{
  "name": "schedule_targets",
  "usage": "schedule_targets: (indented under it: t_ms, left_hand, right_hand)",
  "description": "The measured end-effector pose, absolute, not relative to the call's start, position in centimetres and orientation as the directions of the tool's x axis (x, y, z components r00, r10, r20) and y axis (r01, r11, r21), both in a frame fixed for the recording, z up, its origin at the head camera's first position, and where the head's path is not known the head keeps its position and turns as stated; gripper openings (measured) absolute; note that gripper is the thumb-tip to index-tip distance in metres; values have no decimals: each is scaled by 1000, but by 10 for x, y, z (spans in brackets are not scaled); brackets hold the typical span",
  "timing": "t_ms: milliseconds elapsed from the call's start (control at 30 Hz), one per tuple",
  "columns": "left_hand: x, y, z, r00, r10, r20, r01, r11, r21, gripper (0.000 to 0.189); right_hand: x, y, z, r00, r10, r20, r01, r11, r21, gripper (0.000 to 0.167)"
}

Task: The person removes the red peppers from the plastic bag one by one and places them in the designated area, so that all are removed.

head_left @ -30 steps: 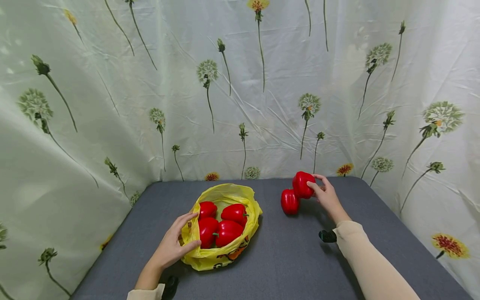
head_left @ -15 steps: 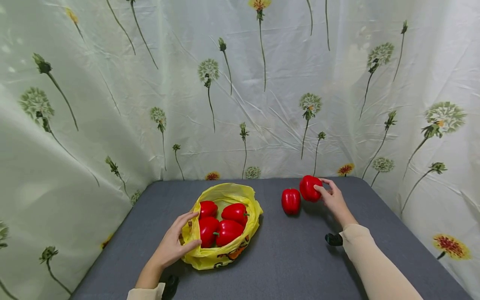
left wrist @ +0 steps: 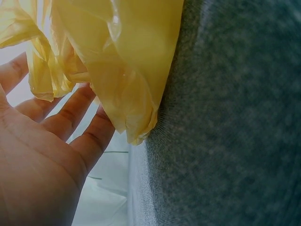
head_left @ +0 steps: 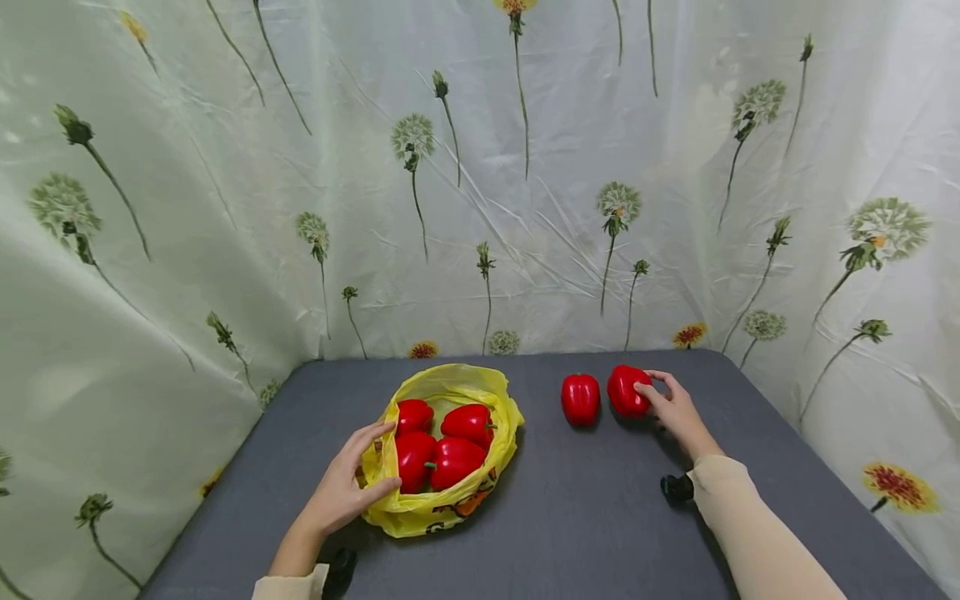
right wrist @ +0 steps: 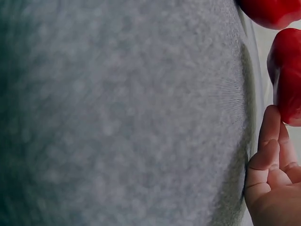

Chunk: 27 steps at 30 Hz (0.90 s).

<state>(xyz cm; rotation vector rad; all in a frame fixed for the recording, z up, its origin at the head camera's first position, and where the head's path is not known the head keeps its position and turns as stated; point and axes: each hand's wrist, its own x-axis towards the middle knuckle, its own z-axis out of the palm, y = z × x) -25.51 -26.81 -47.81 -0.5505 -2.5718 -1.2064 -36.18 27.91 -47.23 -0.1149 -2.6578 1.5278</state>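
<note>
Right grip [head_left: 672,408], right of centre in the head view, is narrowed round a red pepper [head_left: 627,393] — thumb on its near side, fingers reaching round behind. That pepper lies just off the fingertips, to the upper left of the hand; its long axis runs roughly up and down the frame, and whether its weight is fully on the grey table [head_left: 585,517] I cannot tell. Just left of it, across a slim gap, a second pepper [head_left: 581,401] sits on the table, nearer the right hand than the left. Left grip [head_left: 347,483], lower left of centre, is wide, thumb well apart from the fingers, touching the left rim of a yellow bag [head_left: 405,522]. Inside the bag's mouth, four more peppers [head_left: 456,462] show — well apart from the held one, leftward and lower in the frame.
</note>
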Motion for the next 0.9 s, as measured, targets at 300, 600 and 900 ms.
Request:
schedule_targets:
  t_ms: [300, 600, 900]
  left_hand:
    - [-255, -271, -478, -900, 228, 372, 431, 595, 679, 74]
    - [-257, -268, -478, -901, 230, 367, 428, 599, 677, 75]
    - [-255, -268, -477, -902, 228, 368, 428, 593, 682, 74]
  right_hand:
    - [-361, 275, -472, -1000, 16, 26, -13, 552, -834, 67]
    - [-361, 281, -470, -1000, -8, -7, 1, 561, -828, 67]
    - [-363, 282, -470, -999, -34, -28, 4, 564, -826, 67]
